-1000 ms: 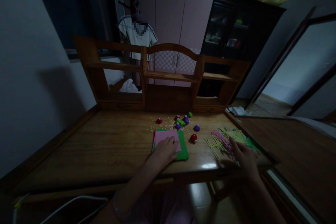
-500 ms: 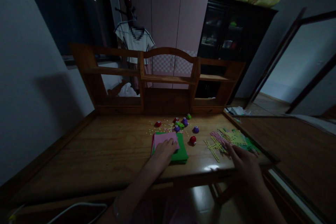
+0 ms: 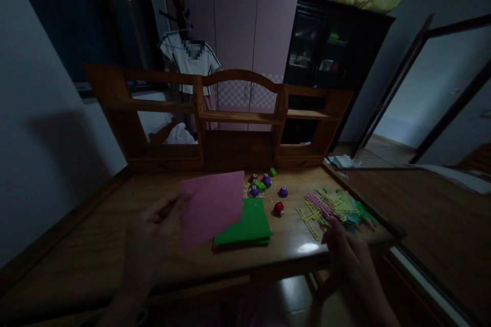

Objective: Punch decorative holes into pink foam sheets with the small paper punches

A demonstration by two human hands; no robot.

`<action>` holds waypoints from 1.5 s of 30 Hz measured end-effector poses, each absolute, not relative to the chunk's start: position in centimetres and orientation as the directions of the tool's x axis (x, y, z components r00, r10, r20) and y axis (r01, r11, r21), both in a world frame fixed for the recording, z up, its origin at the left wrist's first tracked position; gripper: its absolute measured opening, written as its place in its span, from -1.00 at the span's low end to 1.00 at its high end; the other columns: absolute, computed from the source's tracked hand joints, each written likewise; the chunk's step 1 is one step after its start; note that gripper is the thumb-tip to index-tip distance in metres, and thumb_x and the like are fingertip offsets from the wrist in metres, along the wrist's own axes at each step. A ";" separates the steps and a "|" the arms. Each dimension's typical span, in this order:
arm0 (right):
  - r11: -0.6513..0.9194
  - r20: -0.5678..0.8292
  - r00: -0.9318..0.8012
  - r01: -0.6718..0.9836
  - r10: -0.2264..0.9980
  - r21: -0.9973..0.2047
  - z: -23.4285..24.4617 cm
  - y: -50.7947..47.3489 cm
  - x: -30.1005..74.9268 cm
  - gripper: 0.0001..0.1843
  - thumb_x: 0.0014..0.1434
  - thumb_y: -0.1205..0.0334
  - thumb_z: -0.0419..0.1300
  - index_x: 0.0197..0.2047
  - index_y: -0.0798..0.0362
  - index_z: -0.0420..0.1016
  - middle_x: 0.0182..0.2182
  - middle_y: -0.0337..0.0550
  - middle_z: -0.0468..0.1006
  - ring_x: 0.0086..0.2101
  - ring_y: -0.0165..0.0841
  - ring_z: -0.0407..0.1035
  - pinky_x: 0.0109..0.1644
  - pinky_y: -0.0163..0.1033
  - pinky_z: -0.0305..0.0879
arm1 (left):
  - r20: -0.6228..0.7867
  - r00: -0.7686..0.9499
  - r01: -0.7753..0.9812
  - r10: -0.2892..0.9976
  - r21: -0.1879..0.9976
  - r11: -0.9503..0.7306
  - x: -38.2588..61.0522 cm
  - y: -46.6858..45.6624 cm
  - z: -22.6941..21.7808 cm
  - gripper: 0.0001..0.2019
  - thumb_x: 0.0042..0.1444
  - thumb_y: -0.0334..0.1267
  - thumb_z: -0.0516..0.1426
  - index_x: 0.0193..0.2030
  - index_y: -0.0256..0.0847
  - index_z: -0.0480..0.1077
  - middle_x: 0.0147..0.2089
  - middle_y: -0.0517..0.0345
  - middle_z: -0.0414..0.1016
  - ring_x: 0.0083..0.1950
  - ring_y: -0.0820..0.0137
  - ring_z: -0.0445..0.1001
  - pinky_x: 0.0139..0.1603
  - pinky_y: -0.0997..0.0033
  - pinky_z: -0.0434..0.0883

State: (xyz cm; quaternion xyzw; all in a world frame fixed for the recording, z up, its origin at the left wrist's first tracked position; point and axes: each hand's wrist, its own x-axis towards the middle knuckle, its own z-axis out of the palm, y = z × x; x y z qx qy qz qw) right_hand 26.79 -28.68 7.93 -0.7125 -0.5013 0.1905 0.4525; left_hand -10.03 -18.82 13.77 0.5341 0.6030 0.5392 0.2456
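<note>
On my feed, my left hand (image 3: 144,240) at ten o'clock pinches a pink sheet (image 3: 213,209), raised at eleven. My right hand (image 3: 351,253), at two, has curled fingers; I can't tell whether they grip anything. Perforated pieces (image 3: 326,207) lie just beyond it on the wooden desk (image 3: 111,230), green sheets (image 3: 251,227) at twelve. Farther, a pink wardrobe (image 3: 233,20) stands at twelve; at one, a dark cabinet (image 3: 326,61) holds indistinct objects behind glass.

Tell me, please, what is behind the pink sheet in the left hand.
The green sheets and wooden table run behind the pink sheet; whatever else it covers cannot be seen.
</note>
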 end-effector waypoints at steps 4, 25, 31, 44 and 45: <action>-0.071 -0.011 0.228 0.255 0.974 -0.964 5.1 -28.0 22.2 -0.27 0.17 -0.35 -0.21 -0.53 0.06 0.46 -0.72 -0.19 0.31 -0.64 -0.36 0.24 -0.52 -0.29 0.13 | 0.087 -0.187 0.178 0.979 0.983 -0.053 -11.0 -18.3 11.2 -0.53 -0.13 0.12 0.21 -0.21 -0.23 0.53 -0.18 0.02 0.58 -0.20 0.24 0.54 -0.23 0.38 0.48; -0.183 -0.180 0.040 0.108 0.983 -0.977 -1.9 -29.0 15.5 -0.63 -0.15 -0.12 0.35 -0.59 -0.01 0.42 -0.68 -0.32 0.14 -0.60 -0.45 0.02 -0.52 -0.32 -0.11 | -0.230 0.060 0.087 0.971 0.971 0.224 -8.1 -29.1 1.3 -0.56 -0.10 0.19 0.15 -0.29 -0.14 0.52 -0.20 0.06 0.58 -0.13 0.16 0.53 -0.14 0.39 0.46; -0.192 -0.183 0.069 0.166 0.981 -0.967 -1.6 -29.3 15.4 -0.59 -0.14 -0.13 0.34 -0.58 0.04 0.41 -0.67 -0.33 0.16 -0.58 -0.47 0.03 -0.53 -0.35 -0.10 | -0.252 0.136 0.147 0.958 0.962 0.232 -9.0 -29.1 -0.6 -0.57 -0.05 0.18 0.12 -0.37 -0.18 0.51 -0.28 0.07 0.56 -0.20 0.21 0.52 -0.19 0.45 0.43; -0.163 -0.145 0.096 0.217 0.985 -0.963 -0.1 -29.3 15.2 -0.56 -0.04 -0.08 0.31 -0.59 0.12 0.33 -0.68 -0.33 0.22 -0.58 -0.51 0.07 -0.52 -0.40 -0.06 | -0.262 0.079 0.090 0.962 0.963 0.255 -8.8 -29.1 1.0 -0.55 -0.09 0.18 0.15 -0.40 -0.23 0.50 -0.39 0.10 0.52 -0.24 0.25 0.47 -0.21 0.49 0.38; -0.158 -0.140 0.090 0.228 0.986 -0.961 0.1 -29.3 15.2 -0.57 -0.03 -0.08 0.30 -0.58 0.13 0.36 -0.67 -0.31 0.26 -0.57 -0.50 0.10 -0.52 -0.40 -0.04 | -0.267 0.093 0.097 0.959 0.961 0.258 -8.9 -29.1 0.9 -0.56 -0.08 0.17 0.15 -0.39 -0.23 0.50 -0.39 0.11 0.52 -0.24 0.26 0.47 -0.22 0.50 0.38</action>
